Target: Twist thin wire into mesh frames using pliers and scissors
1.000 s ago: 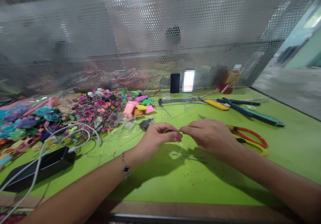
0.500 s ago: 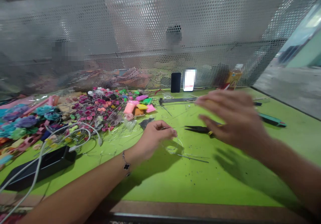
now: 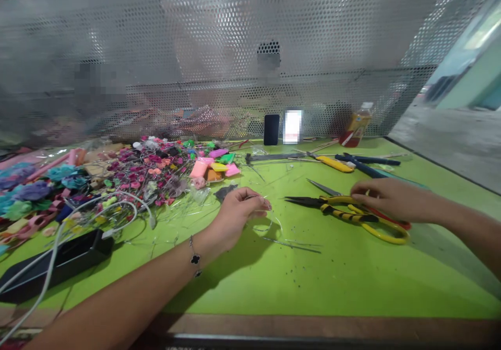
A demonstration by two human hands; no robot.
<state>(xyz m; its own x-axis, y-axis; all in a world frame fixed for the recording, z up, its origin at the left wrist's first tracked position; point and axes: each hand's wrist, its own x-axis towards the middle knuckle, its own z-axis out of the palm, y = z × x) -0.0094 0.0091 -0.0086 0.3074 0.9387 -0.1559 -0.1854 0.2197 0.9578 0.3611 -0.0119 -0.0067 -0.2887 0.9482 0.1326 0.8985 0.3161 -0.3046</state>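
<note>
My left hand is closed in a pinch on a thin wire. A pale loop of the wire hangs below the fingertips. My right hand is over the handles of black-nosed pliers with yellow-and-black grips. Its fingers curl down by the handles, but whether they grip anything is hidden. Partly under this hand lies a pair of scissors, with a steel blade pointing left. Between my hands, a few cut wire lengths rest on the green tabletop.
Left of my hands spreads a pile of colourful craft flowers, beside bright packets. A black box with white cables is nearer. Behind stand two phones and a bottle. More pliers and a wire bundle lie farther back.
My right hand has dropped and moved right onto the tools, uncovering the pliers and a scissors blade. My left hand keeps its pinch on the wire in nearly the same place.
</note>
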